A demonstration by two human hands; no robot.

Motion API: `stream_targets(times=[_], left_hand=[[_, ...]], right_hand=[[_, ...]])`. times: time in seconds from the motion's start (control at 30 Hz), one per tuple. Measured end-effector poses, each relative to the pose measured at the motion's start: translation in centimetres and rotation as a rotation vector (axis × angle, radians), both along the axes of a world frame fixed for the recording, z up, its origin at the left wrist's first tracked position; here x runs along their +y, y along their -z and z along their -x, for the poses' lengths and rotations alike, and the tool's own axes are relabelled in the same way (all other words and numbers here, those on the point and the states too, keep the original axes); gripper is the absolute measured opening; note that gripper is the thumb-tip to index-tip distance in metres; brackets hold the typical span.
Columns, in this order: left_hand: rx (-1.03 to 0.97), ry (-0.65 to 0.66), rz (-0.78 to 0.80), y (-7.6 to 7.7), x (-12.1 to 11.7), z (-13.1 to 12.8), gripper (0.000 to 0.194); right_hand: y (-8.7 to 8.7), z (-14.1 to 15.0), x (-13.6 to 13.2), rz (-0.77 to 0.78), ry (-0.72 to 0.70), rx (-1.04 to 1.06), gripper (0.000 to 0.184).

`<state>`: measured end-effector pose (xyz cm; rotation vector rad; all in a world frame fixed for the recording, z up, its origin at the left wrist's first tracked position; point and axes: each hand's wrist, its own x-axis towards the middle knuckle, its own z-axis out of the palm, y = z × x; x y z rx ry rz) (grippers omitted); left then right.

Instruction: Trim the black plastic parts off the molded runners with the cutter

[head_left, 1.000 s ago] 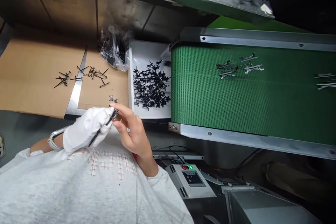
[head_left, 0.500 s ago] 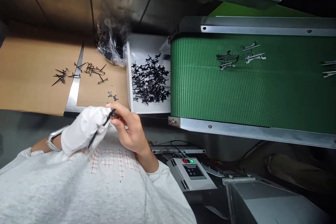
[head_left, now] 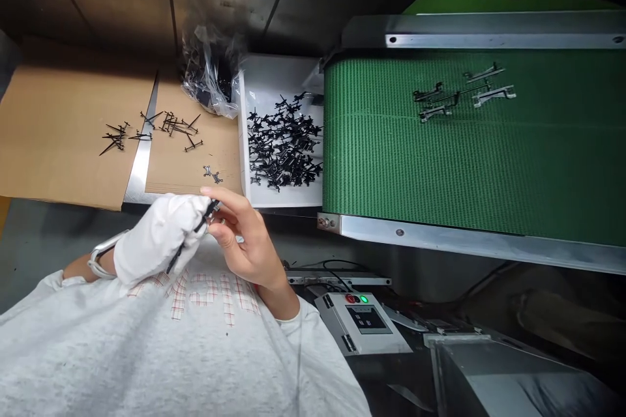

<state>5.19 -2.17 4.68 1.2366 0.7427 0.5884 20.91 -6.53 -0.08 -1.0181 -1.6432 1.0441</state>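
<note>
A thin black pin-shaped part (head_left: 192, 234) lies slanted across the white-gloved left hand (head_left: 159, 238), and the bare right hand (head_left: 244, 241) closes on its upper end, pinching it against the glove. Just ahead are loose black pins (head_left: 171, 127) on a brown cardboard sheet (head_left: 73, 130), a white tray (head_left: 274, 71) heaped with black parts (head_left: 283, 140), and a green conveyor belt (head_left: 415, 169).

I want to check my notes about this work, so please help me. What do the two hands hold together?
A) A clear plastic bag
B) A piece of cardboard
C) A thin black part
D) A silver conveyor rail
C. The thin black part lies along the white-gloved left hand, and the fingers of the bare right hand pinch its upper end.
</note>
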Motion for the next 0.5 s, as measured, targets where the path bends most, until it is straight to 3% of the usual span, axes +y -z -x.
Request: stream_targets(times=[0.17, 0.5], left_hand=[[0.008, -0.039, -0.009, -0.18, -0.13, 0.04, 0.046], [0.013, -0.056, -0.04, 0.33, -0.44, 0.41, 0.054]], right_hand=[[0.12, 0.03, 0.15, -0.064, -0.013, 0.062, 0.035], [-0.24, 0.45, 0.07, -0.129, 0.044, -0.016, 0.034]])
